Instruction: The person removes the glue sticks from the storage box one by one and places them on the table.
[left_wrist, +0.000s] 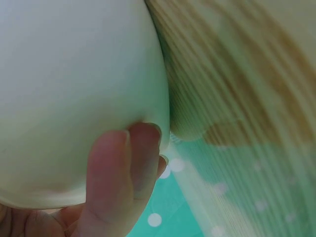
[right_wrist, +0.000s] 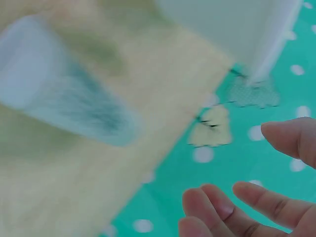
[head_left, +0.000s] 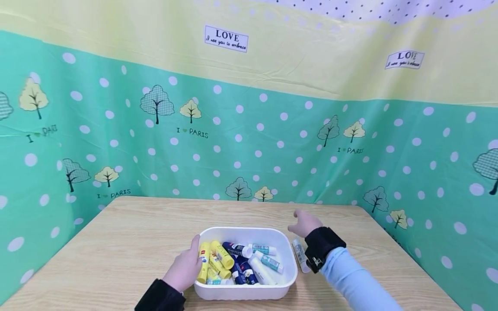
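A white bin full of glue sticks stands near the table's front edge. My left hand grips its left wall; in the left wrist view, fingers press against the white plastic. Past the bin's back right corner, my right hand hovers with nothing in it, its fingers apart from the thumb. A white and teal glue stick lies on the table outside the bin, below the right wrist; the right wrist view shows this stick blurred, away from the fingers.
Inside the bin are yellow sticks, dark blue sticks, white and teal sticks and a white one. The wooden table extends around the bin. A green and yellow patterned curtain hangs behind and beside it.
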Motion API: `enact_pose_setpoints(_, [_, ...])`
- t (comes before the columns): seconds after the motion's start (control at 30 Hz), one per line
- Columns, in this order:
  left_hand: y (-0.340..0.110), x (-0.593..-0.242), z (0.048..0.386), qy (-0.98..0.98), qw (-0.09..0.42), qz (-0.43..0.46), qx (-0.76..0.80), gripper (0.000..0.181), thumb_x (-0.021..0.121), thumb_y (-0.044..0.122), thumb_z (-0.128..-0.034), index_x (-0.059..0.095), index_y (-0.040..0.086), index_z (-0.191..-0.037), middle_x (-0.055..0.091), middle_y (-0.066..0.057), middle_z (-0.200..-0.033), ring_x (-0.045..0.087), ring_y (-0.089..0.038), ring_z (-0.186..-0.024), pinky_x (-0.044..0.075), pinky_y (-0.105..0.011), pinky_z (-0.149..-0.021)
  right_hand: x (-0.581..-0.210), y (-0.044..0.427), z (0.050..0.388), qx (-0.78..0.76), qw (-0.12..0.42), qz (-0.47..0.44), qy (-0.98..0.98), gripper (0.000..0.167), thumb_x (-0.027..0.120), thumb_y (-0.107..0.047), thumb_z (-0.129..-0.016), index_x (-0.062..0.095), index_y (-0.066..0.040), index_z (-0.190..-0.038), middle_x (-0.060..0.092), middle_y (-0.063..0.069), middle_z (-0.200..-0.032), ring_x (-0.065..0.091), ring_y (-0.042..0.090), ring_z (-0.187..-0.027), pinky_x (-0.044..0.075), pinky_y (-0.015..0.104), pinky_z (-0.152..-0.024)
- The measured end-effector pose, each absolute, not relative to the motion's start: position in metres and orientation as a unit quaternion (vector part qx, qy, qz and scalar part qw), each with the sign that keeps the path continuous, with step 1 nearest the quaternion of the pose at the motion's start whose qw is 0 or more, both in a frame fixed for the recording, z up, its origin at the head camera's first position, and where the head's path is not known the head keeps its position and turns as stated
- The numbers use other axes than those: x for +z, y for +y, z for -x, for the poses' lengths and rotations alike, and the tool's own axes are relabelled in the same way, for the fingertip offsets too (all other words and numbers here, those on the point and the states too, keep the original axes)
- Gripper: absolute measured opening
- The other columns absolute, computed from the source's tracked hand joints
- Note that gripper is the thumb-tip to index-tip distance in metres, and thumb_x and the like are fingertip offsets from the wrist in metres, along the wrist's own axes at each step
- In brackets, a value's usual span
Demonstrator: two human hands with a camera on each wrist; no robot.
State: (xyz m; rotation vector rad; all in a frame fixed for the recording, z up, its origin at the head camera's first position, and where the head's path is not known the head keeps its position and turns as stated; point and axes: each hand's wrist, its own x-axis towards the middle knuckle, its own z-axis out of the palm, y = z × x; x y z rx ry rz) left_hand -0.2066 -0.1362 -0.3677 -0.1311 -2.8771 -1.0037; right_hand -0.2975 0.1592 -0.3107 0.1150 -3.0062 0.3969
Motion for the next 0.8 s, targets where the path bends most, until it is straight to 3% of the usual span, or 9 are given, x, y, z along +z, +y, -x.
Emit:
enact_pose_setpoints(0.07, [-0.136, -0.367, 0.206, -0.941, 0.045, 0.043, -0.331, 0.054, 0.039, 0.0, -0.0813, 0.017, -0.01, -0.13, 0.054, -0.03, -0.102, 0.06, -0.024, -0.072, 0.047, -0.035, -0.061, -0.3, 0.149, 0.295, 0.123, 0.07, -0.058, -0.988, 0.046, 0.061, -0.027, -0.073, 0.053, -0.003, -0.11, 0.06, 0.014, -0.099, 0.056, 0.021, -0.074, 0.043, 0.033, -0.063])
enact_pose_setpoints(0.17, [-0.136, -0.366, 0.204, -0.941, 0.047, 0.042, -0.332, 0.054, 0.039, 0.0, -0.0811, 0.017, -0.01, -0.13, 0.054, -0.03, -0.102, 0.06, -0.023, -0.072, 0.047, -0.035, -0.061, -0.291, 0.131, 0.29, 0.126, 0.107, -0.087, -0.982, 0.042, 0.06, -0.029, -0.073, 0.055, -0.007, -0.108, 0.062, 0.006, -0.077, 0.051, 0.016, -0.057, 0.038, 0.028, -0.05])
enact_pose_setpoints(0.3, [-0.136, -0.367, 0.205, -0.941, 0.055, 0.045, -0.331, 0.054, 0.039, 0.0, -0.0808, 0.018, -0.009, -0.13, 0.055, -0.029, -0.101, 0.059, -0.021, -0.069, 0.046, -0.033, -0.058, -0.29, 0.105, 0.282, 0.144, 0.135, -0.138, -0.971, 0.037, 0.059, -0.03, -0.073, 0.057, -0.009, -0.104, 0.049, -0.002, -0.054, 0.041, 0.011, -0.044, 0.03, 0.023, -0.039])
enact_pose_setpoints(0.6, [-0.134, -0.371, 0.206, -0.94, 0.067, 0.054, -0.331, 0.055, 0.041, 0.001, -0.0803, 0.019, -0.009, -0.13, 0.057, -0.029, -0.096, 0.058, -0.021, -0.065, 0.045, -0.031, -0.055, -0.3, 0.058, 0.271, 0.089, 0.113, -0.234, -0.962, 0.035, 0.06, -0.031, -0.072, 0.059, -0.011, -0.101, 0.051, -0.004, -0.058, 0.038, 0.008, -0.046, 0.029, 0.021, -0.043])
enact_pose_setpoints(0.8, [-0.135, -0.37, 0.206, -0.94, 0.059, 0.05, -0.333, 0.055, 0.04, 0.001, -0.0813, 0.017, -0.01, -0.13, 0.056, -0.03, -0.097, 0.058, -0.02, -0.063, 0.045, -0.03, -0.054, -0.309, 0.035, 0.269, 0.038, 0.093, -0.265, -0.959, 0.034, 0.063, -0.032, -0.069, 0.06, -0.014, -0.098, 0.064, -0.001, -0.082, 0.051, 0.01, -0.06, 0.039, 0.022, -0.054])
